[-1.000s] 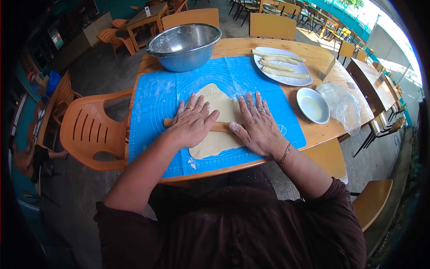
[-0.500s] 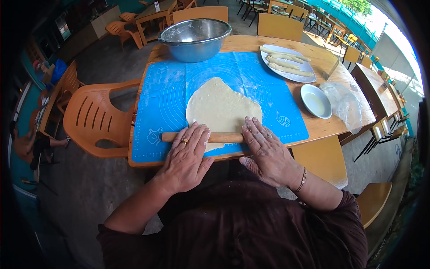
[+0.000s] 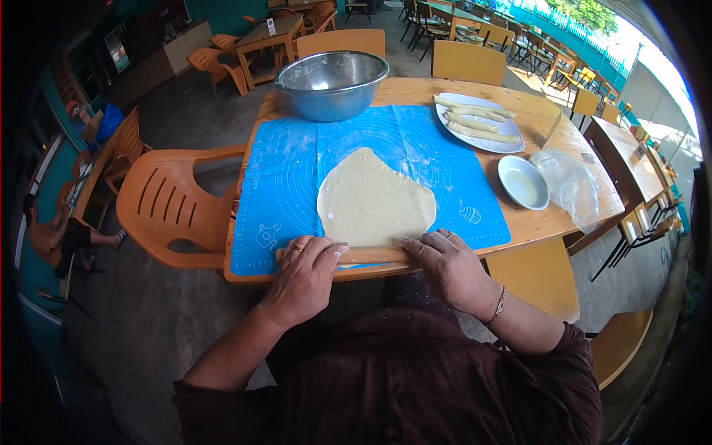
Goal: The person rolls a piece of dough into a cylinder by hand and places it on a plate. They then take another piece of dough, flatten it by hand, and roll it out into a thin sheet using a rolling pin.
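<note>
A wooden rolling pin (image 3: 373,256) lies across the near edge of a thin, pale sheet of dough (image 3: 377,200). My left hand (image 3: 308,274) is closed over the pin's left part, its thumb and fingers pressed around the wood. Toward the other end, my right hand (image 3: 451,268) grips it with curled, floury fingers. The dough is spread on a blue silicone mat (image 3: 285,178) printed with rings and has a blunt point at its far side. My hands cover parts of the pin.
A steel bowl (image 3: 331,89) stands at the mat's far left. Right of the mat are a white plate (image 3: 513,147) with several dough strips, a small bowl of liquid (image 3: 523,183) and a clear plastic bag (image 3: 577,194). An orange chair (image 3: 167,204) stands left. Another person (image 3: 52,233) sits far left.
The rolling pin has moved toward me to the dough's near edge. My hands, flat on it before, are now curled around it. The camera view has shifted slightly.
</note>
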The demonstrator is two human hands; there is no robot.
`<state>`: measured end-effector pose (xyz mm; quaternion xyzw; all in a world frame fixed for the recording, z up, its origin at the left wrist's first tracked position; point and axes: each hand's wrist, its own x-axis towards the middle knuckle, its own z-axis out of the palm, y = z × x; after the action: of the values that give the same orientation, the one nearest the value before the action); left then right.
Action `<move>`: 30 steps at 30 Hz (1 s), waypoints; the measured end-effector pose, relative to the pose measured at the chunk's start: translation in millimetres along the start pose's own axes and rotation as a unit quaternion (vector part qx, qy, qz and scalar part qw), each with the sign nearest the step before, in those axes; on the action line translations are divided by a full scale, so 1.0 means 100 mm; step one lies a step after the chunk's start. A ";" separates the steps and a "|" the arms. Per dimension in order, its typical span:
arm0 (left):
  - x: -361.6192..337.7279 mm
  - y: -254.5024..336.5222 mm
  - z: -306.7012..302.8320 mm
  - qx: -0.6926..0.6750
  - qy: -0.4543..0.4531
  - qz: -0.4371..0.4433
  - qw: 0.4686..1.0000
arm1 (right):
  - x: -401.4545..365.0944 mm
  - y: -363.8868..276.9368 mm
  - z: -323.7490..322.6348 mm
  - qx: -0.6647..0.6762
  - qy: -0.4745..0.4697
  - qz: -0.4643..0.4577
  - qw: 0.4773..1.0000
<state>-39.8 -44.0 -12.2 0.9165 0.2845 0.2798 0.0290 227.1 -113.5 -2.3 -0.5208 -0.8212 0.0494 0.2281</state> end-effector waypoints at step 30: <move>1.94 -0.94 0.79 0.100 -0.232 -0.179 0.951 | 1.34 1.15 0.36 -0.201 -0.049 0.206 0.956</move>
<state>86.6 146.7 -2.3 0.8884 0.4556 0.0195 0.0517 259.7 61.9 -27.5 -0.7107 -0.6991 -0.0457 0.0634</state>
